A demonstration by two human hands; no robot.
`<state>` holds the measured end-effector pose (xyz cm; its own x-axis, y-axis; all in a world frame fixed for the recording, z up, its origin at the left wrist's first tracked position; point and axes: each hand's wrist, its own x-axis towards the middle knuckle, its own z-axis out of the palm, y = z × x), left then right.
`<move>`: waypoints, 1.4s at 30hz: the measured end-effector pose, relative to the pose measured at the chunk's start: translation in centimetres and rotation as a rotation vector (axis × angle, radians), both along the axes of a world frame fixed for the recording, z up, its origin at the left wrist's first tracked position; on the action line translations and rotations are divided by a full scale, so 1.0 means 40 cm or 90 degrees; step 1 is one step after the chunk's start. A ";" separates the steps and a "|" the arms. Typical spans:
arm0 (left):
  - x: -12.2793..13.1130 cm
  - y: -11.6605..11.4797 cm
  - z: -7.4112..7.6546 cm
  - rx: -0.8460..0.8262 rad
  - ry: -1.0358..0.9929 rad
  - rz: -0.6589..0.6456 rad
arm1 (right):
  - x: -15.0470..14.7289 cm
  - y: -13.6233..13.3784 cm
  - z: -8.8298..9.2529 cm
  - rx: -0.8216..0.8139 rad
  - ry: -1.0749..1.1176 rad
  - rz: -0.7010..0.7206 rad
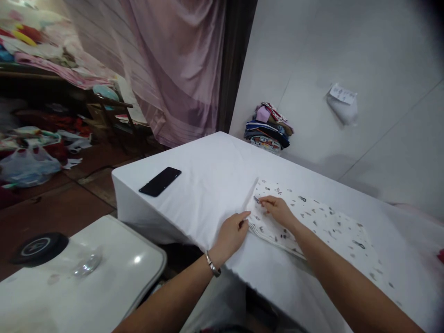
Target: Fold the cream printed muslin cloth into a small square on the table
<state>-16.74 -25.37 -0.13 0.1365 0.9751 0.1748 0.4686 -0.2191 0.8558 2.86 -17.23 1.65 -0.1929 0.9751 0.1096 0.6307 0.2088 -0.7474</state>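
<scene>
A white cloth (314,215) printed with small dark motifs lies folded in layers on the white-covered table (204,171). At its near left corner, my left hand (231,233), with a metal band at the wrist, has thumb and forefinger closed on the layered edge. My right hand (279,212) is over the left part of the cloth, fingers bent together and their tips against the printed surface. Whether a fold is pinched under those tips is hard to see. My right forearm covers part of the cloth's near side.
A black phone (160,181) lies near the table's left edge. Folded clothes (268,127) are stacked against the wall. At lower left, a white surface (114,259) bears a dark round object (40,249). A pink curtain (183,69) hangs behind; a plastic bag (30,164) sits on the floor.
</scene>
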 end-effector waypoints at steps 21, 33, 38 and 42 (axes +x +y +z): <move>-0.023 0.010 -0.017 -0.059 -0.016 -0.084 | 0.014 0.457 0.073 -0.061 -0.694 0.220; -0.030 0.010 -0.016 -0.082 -0.036 -0.124 | -0.013 0.467 0.105 -0.112 -0.774 0.299; -0.029 0.010 -0.019 -0.076 -0.051 -0.127 | -0.020 0.474 0.103 -0.109 -0.785 0.330; -0.028 0.011 -0.022 -0.079 -0.041 -0.128 | -0.018 0.481 0.096 -0.120 -0.807 0.359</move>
